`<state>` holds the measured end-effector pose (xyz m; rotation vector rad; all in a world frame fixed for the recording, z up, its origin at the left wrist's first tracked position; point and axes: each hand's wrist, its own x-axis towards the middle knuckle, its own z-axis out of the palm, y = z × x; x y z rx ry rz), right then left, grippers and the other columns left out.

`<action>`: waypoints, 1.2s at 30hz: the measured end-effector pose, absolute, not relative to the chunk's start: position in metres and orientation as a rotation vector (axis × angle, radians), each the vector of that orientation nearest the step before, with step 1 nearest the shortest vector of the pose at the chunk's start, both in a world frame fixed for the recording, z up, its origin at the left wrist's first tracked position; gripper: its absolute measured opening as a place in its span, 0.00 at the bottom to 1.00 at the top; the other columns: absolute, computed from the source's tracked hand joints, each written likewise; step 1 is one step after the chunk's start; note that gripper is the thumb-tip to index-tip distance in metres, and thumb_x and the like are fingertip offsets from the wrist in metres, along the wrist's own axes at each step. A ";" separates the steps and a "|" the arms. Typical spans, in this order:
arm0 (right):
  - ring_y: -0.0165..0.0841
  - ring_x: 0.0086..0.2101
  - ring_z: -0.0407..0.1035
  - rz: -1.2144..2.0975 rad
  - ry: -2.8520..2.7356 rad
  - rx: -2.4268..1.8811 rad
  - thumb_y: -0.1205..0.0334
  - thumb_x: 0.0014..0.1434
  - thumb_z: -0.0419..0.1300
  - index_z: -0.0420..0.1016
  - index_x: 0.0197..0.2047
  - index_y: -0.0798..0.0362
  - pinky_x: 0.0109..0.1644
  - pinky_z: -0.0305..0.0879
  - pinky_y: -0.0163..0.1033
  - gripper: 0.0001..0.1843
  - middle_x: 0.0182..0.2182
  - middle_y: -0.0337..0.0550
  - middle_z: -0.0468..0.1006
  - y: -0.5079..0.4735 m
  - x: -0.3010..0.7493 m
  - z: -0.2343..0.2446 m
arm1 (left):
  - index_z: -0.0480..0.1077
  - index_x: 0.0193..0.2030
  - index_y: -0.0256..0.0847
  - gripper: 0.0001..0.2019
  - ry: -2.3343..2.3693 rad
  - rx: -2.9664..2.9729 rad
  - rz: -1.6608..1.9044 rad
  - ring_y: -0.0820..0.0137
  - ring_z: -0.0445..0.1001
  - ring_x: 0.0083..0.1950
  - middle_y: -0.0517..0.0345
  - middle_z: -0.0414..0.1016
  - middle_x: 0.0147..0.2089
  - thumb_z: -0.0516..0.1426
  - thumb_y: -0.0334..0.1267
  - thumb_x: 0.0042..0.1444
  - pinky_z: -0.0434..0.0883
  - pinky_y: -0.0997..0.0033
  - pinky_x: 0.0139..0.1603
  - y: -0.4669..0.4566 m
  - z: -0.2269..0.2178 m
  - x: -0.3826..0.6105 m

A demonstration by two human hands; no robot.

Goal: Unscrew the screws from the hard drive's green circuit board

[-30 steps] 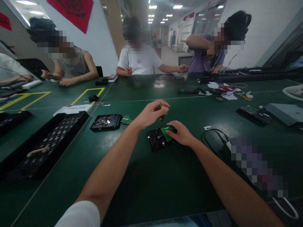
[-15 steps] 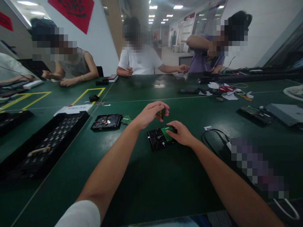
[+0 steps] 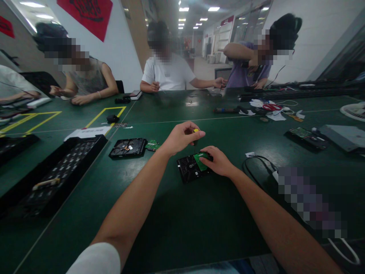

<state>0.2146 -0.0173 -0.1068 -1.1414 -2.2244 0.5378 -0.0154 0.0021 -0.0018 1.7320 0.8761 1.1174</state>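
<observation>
Upright between the thumb and fingers of my left hand (image 3: 182,137) is a small screwdriver (image 3: 196,131) with a yellow top. Its thin shaft points down at the far edge of a black hard drive (image 3: 188,168), though the tip is too small to make out. The drive lies flat on the table, its green circuit board (image 3: 200,161) facing up. My right hand (image 3: 219,161) grips the drive's right end, thumb on the board and fingers over the far side. Left of my left hand lie another hard drive (image 3: 127,147) and a loose green circuit board (image 3: 153,145).
A long black tray (image 3: 92,146) stands at the left. On the right are a third drive (image 3: 307,138), a grey metal box (image 3: 342,137) and a black cable (image 3: 256,179). Red-handled scissors (image 3: 271,107) lie farther back. Several people sit across the green table (image 3: 182,228).
The fingers and thumb of my left hand have shifted around the screwdriver, and its yellow top now shows above them. My right hand and the hard drive stay in place.
</observation>
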 end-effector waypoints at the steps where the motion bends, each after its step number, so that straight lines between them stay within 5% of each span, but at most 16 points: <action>1: 0.44 0.53 0.72 0.537 -2.226 -1.143 0.54 0.69 0.64 0.76 0.59 0.49 0.56 0.70 0.52 0.17 0.55 0.51 0.78 -0.017 0.215 -0.106 | 0.75 0.41 0.37 0.17 0.862 1.727 1.115 0.73 0.74 0.33 0.56 0.75 0.35 0.68 0.50 0.60 0.75 0.76 0.31 0.002 -0.002 -0.015; 9: 0.45 0.52 0.73 0.517 -2.223 -1.124 0.54 0.68 0.64 0.77 0.57 0.49 0.55 0.71 0.52 0.17 0.53 0.51 0.79 -0.017 0.215 -0.107 | 0.74 0.54 0.38 0.16 0.754 1.570 1.051 0.65 0.81 0.47 0.46 0.81 0.48 0.58 0.49 0.70 0.79 0.73 0.33 0.003 0.001 -0.016; 19: 0.44 0.54 0.72 0.560 -2.212 -1.151 0.53 0.69 0.64 0.77 0.58 0.48 0.55 0.71 0.52 0.17 0.54 0.49 0.78 -0.018 0.215 -0.107 | 0.72 0.40 0.39 0.17 0.855 1.804 1.156 0.73 0.73 0.33 0.59 0.72 0.35 0.70 0.48 0.58 0.75 0.77 0.29 0.002 -0.003 -0.014; 28: 0.44 0.53 0.73 0.552 -2.221 -1.162 0.54 0.68 0.65 0.77 0.58 0.48 0.57 0.70 0.54 0.18 0.55 0.50 0.78 -0.017 0.214 -0.104 | 0.77 0.53 0.38 0.17 0.723 1.778 1.005 0.67 0.79 0.44 0.50 0.79 0.42 0.61 0.50 0.68 0.77 0.75 0.35 0.001 -0.001 -0.014; 36: 0.44 0.53 0.73 0.542 -2.217 -1.131 0.54 0.68 0.65 0.77 0.57 0.49 0.58 0.69 0.53 0.17 0.53 0.51 0.79 -0.018 0.214 -0.103 | 0.78 0.52 0.39 0.16 0.708 1.480 0.948 0.65 0.79 0.47 0.48 0.79 0.44 0.58 0.49 0.69 0.80 0.69 0.40 -0.002 0.005 -0.015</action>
